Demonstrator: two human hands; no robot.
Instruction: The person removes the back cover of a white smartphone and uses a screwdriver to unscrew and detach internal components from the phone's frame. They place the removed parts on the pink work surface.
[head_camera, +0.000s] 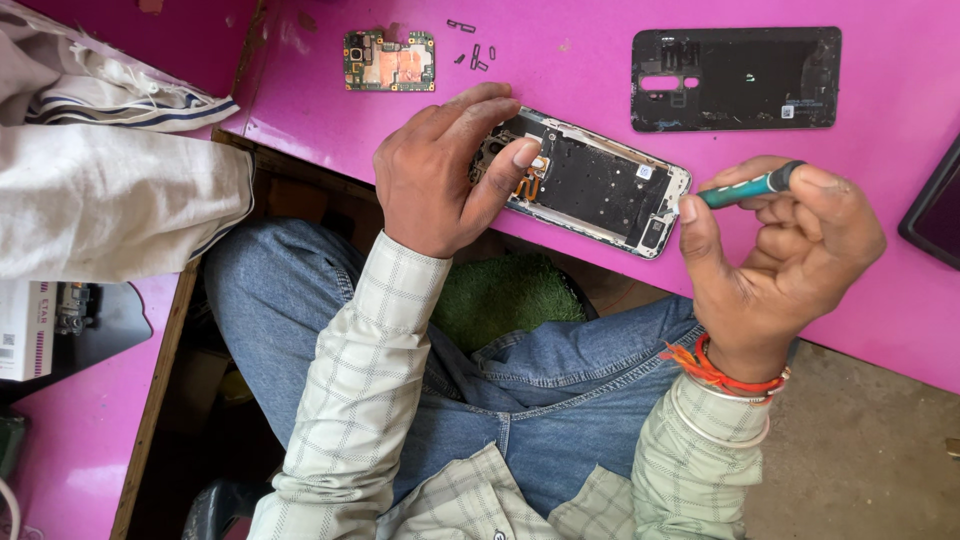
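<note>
The opened phone (590, 185) lies back-up on the pink tabletop (560, 60), near the middle of the frame, with its long axis running from upper left down to lower right. The left hand (445, 175) sits over its upper-left end, fingers spread and pressing down on the frame near the camera cutout, the index fingertip (525, 152) laid flat on the exposed innards (a pinning hold, not a lifting one).

The right hand (790, 245) is at the other end, just off the phone's lower-right corner. Its fingers are closed around a small green-handled screwdriver (750, 186), thumb (692, 215) along the underside, and the handle points up and to the right, away from the phone. I cannot see the tip; it is hidden behind the thumb where the tool meets the phone's edge. So the working end lies toward the phone's lower-right corner, and the right hand is the nearer one to that corner, with the left holding the far end steady.

Further up the tabletop, a bare circuit board (390, 60) lies at upper left with a few tiny loose metal parts (472, 52) beside it, and the phone's black back cover (735, 78) rests inside-up at upper right, well apart from both hands.
</note>
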